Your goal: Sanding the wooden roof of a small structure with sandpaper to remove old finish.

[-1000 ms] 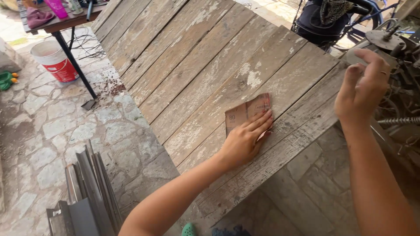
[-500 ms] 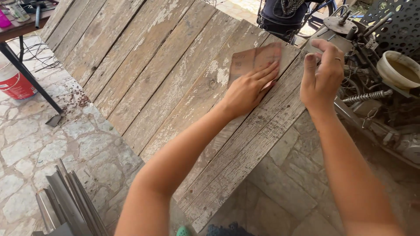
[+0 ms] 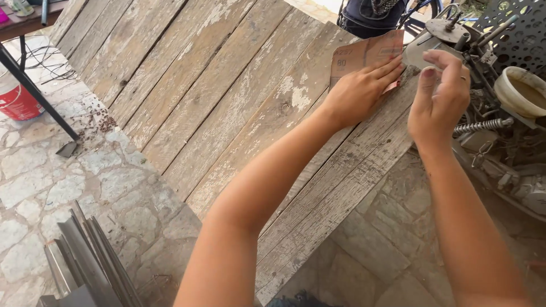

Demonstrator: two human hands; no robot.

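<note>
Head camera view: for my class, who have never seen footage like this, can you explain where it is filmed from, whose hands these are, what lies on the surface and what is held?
There is no machine here. The picture comes from a camera worn on a person's head, looking down along their own bare arms.

The surface is a panel of weathered wooden planks with flaking pale paint, set over a stone-paved floor.

The left hand lies flat, pressing a brown sheet of sandpaper onto the planks near their far end. The right hand is at the panel's edge beside it, fingers curled; it appears to hold nothing.

Around: metal parts and a spring at the right, a pale bowl, a red bucket at the left.
</note>
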